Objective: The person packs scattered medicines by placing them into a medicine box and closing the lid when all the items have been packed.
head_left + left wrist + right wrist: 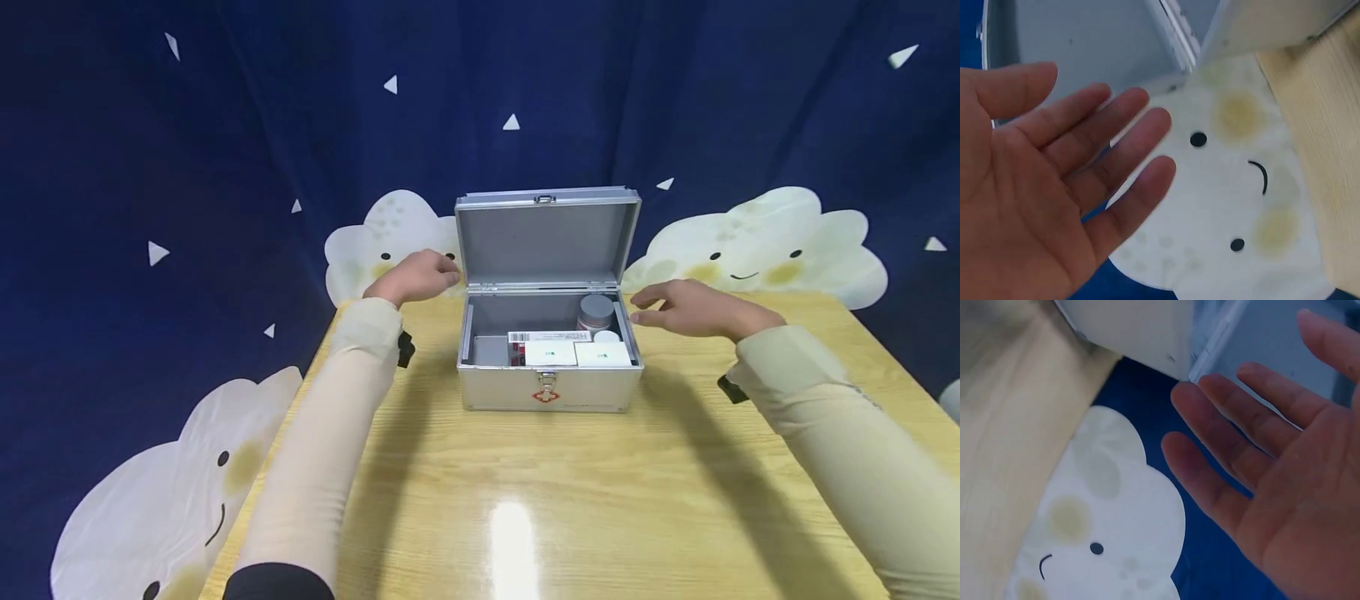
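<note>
A silver first-aid box (495, 390) with a red cross stands on the table, its lid (545, 242) raised. Inside are two white boxes (551, 354) at the front, a longer printed carton (549, 337) behind them, a grey-lidded jar (596, 312) and a white round cap (606, 337). Left of the lid hovers my left hand (420, 276); its palm and extended fingers (1141, 134) show in the left wrist view. My right hand (682, 308) is beside the box's right side, fingers (1216, 419) spread and relaxed in the right wrist view. Both hands hold nothing.
The wooden table (570, 483) extends in front of the box. A dark blue curtain (525, 50) with white clouds and triangles hangs behind and to the left. Dark wrist cameras show under both sleeves.
</note>
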Motion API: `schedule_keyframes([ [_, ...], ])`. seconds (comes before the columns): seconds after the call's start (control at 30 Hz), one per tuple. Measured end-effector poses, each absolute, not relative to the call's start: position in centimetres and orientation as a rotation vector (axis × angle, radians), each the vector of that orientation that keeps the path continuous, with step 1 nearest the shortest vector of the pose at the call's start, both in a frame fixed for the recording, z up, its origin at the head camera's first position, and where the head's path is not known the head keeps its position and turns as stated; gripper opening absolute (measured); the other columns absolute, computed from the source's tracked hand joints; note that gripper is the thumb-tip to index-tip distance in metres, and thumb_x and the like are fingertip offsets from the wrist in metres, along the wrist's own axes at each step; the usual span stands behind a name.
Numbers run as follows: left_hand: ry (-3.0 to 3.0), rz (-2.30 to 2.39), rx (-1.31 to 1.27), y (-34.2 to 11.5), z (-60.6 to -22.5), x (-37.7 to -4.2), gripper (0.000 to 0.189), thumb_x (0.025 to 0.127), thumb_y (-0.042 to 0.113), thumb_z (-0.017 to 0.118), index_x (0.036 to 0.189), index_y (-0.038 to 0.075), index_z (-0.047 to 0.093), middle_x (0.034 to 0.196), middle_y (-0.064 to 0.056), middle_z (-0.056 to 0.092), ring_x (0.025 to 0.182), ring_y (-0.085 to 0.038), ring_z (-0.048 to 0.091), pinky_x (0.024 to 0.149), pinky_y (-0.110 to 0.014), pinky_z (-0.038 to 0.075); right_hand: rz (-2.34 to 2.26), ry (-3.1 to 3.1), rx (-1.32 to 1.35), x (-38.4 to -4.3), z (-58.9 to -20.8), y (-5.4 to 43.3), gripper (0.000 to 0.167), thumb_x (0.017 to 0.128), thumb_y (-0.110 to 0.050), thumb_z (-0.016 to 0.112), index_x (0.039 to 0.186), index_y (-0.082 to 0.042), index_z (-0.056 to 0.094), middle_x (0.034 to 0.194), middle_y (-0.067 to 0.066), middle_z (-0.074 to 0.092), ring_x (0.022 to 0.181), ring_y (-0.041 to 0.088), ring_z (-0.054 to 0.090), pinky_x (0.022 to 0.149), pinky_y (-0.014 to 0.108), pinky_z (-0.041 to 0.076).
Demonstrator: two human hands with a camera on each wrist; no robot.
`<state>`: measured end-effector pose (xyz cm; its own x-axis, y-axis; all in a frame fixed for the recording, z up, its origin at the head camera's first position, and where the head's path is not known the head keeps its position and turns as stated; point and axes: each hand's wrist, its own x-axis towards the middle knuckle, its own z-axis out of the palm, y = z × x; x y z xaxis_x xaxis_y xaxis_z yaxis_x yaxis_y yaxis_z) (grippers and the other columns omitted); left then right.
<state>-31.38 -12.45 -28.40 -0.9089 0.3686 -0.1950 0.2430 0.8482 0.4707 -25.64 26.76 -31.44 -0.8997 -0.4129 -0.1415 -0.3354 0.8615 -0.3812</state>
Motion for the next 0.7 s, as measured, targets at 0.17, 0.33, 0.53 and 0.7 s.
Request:
schedule_keyframes([
  [0.17,2.7,0.779,0.215,-14.1,-27.3,-32.6,0.049,0.106,0.033,0.034,0.138,0.003,0.054,0.137,-0.016,0.059,0.108,-0.027,0.061,0.094,-0.042,0.05,-0.578,2.703,-0.437,-28.6,-29.2,27.1,0.056,0.103,-0.037,0.049,0.139,0.006,0.051,0.138,0.031,0.055,0.118,0.045,0.061,0.099,0.059,0.047],
  [0.33,2.622,0.947,0.01,-13.4,-25.3,-33.6,0.066,0.106,0.05,0.021,0.141,0.001,0.05,0.141,-0.015,0.059,0.118,-0.032,0.061,0.097,-0.043,0.05,-0.775,2.635,-0.267,-31.2,-26.3,28.4,0.069,0.105,-0.047,0.037,0.146,0.009,0.038,0.142,0.029,0.053,0.126,0.047,0.056,0.098,0.06,0.048],
  [0.53,2.562,1.075,-0.095,-11.2,-24.0,-34.7,0.086,0.099,0.067,0.017,0.14,-0.001,0.051,0.138,-0.016,0.062,0.117,-0.032,0.063,0.104,-0.045,0.047,-0.875,2.566,-0.171,-32.9,-24.0,28.5,0.092,0.099,-0.066,0.014,0.155,0.008,0.014,0.152,0.027,0.037,0.14,0.049,0.04,0.108,0.061,0.041],
  [0.7,2.558,1.099,-0.134,-9.4,-23.5,-35.3,0.08,0.097,0.068,0.032,0.137,0.003,0.055,0.13,-0.017,0.066,0.11,-0.03,0.065,0.098,-0.042,0.05,-1.002,2.537,-0.103,-34.4,-23.9,27.0,0.097,0.096,-0.071,0.009,0.156,0.006,0.016,0.153,0.027,0.035,0.14,0.044,0.044,0.111,0.059,0.039],
])
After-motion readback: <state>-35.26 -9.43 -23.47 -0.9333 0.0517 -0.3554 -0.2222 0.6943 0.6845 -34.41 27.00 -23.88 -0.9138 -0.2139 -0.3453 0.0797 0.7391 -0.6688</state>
